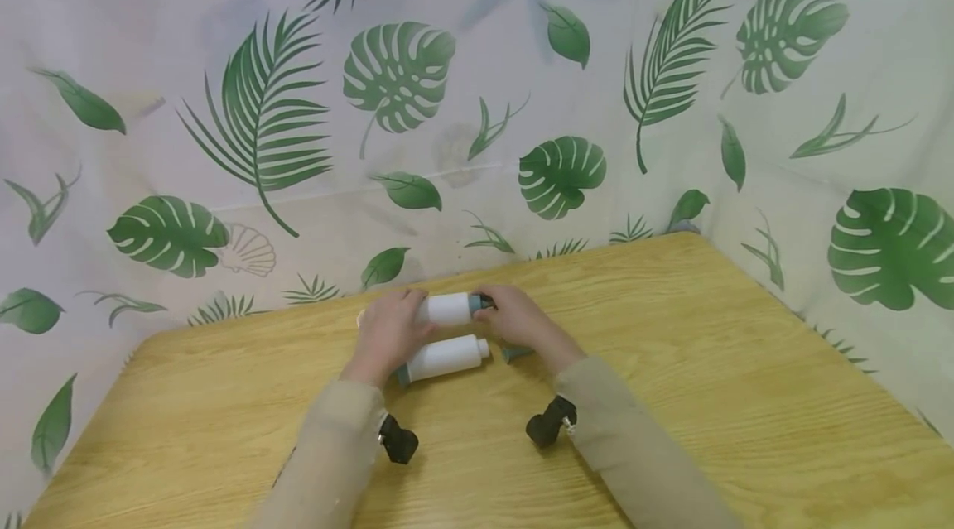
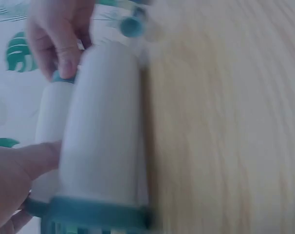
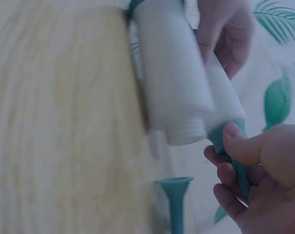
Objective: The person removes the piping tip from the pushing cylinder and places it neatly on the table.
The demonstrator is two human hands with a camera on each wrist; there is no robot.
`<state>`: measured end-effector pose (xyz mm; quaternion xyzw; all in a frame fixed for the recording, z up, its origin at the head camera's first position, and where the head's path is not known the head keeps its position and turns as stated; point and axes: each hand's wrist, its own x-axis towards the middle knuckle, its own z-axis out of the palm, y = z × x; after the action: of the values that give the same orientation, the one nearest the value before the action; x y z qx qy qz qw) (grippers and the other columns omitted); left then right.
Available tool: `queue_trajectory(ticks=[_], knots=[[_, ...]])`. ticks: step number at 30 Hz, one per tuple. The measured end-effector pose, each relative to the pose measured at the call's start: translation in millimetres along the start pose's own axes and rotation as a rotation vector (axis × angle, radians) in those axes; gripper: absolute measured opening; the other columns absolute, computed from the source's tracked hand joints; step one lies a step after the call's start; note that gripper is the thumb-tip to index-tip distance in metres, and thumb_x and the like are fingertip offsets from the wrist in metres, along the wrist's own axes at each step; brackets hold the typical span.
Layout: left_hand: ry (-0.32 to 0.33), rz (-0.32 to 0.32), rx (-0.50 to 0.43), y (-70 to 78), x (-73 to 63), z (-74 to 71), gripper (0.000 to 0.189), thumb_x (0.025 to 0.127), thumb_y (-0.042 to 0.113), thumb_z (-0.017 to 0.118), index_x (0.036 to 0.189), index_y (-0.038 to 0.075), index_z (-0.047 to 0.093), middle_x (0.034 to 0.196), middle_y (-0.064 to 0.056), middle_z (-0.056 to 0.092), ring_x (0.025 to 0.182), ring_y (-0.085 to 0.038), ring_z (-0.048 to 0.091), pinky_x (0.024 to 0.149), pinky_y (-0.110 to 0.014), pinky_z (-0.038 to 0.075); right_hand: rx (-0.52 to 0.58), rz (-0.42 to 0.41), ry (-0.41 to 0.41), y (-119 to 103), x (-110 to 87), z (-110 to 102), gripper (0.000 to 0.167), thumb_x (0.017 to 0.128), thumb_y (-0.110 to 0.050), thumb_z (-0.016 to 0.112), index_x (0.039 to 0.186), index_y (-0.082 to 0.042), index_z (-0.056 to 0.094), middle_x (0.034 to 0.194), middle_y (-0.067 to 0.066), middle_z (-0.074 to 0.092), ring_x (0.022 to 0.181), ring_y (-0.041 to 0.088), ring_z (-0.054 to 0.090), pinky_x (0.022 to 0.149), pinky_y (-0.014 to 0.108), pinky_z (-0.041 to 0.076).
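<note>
A white bottle (image 1: 450, 309) lies on its side between my two hands. My left hand (image 1: 391, 330) grips its body near the teal base, thumb laid along the side in the left wrist view. At the other end my right hand (image 1: 517, 318) pinches the teal tapered nozzle (image 3: 240, 170) on the bottle's neck between thumb and fingers. Nearer to me lies a second white bottle (image 1: 445, 358) with a slotted teal base (image 2: 96, 212). Its threaded neck (image 3: 186, 131) is bare and points right. A loose teal nozzle (image 3: 176, 197), flared at one end, lies near that neck.
The wood-grain table (image 1: 671, 363) stretches out to both sides and in front of me. A leaf-printed white curtain (image 1: 477, 98) stands along its back edge and right side. Black wrist cameras (image 1: 550, 421) hang under both sleeves.
</note>
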<state>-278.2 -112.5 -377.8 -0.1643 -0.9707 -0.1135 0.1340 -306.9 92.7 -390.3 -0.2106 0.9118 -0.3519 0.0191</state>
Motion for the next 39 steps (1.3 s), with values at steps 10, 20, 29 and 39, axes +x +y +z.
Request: queue_trajectory(ticks=[10, 20, 29, 39], knots=[[0.239, 0.159, 0.016, -3.0, -12.5, -3.9, 0.052, 0.070, 0.016, 0.086, 0.115, 0.006, 0.063, 0.112, -0.011, 0.064, 0.104, -0.031, 0.058, 0.094, -0.046, 0.042, 0.078, -0.055, -0.037, -6, -6.0, -12, 0.035, 0.093, -0.017, 0.062, 0.124, -0.002, 0.058, 0.116, 0.012, 0.063, 0.107, 0.027, 0.058, 0.091, 0.041, 0.047], [0.402, 0.238, -0.045, -6.7, -19.3, 2.4, 0.051, 0.061, 0.013, 0.090, 0.108, 0.009, 0.068, 0.102, -0.008, 0.067, 0.098, -0.030, 0.060, 0.091, -0.044, 0.043, 0.095, -0.066, -0.054, -9, -10.1, -15, 0.040, 0.092, -0.021, 0.062, 0.127, -0.001, 0.058, 0.120, 0.013, 0.062, 0.111, 0.028, 0.057, 0.093, 0.042, 0.047], [0.386, 0.187, -0.093, -7.1, -25.5, 11.8, 0.049, 0.066, 0.015, 0.088, 0.111, 0.013, 0.070, 0.101, -0.007, 0.068, 0.093, -0.028, 0.061, 0.085, -0.044, 0.046, 0.095, -0.164, 0.035, -3, -6.7, -11, 0.029, 0.083, -0.007, 0.073, 0.110, -0.003, 0.064, 0.108, 0.011, 0.065, 0.090, 0.023, 0.061, 0.079, 0.034, 0.051], [0.389, 0.141, -0.126, -4.0, -23.1, 13.0, 0.048, 0.067, 0.016, 0.087, 0.112, 0.014, 0.069, 0.102, -0.008, 0.068, 0.092, -0.030, 0.061, 0.083, -0.045, 0.046, 0.159, -0.143, 0.000, 0, -9.5, -20, 0.048, 0.091, -0.022, 0.066, 0.133, -0.003, 0.051, 0.130, 0.014, 0.054, 0.112, 0.032, 0.054, 0.095, 0.048, 0.045]])
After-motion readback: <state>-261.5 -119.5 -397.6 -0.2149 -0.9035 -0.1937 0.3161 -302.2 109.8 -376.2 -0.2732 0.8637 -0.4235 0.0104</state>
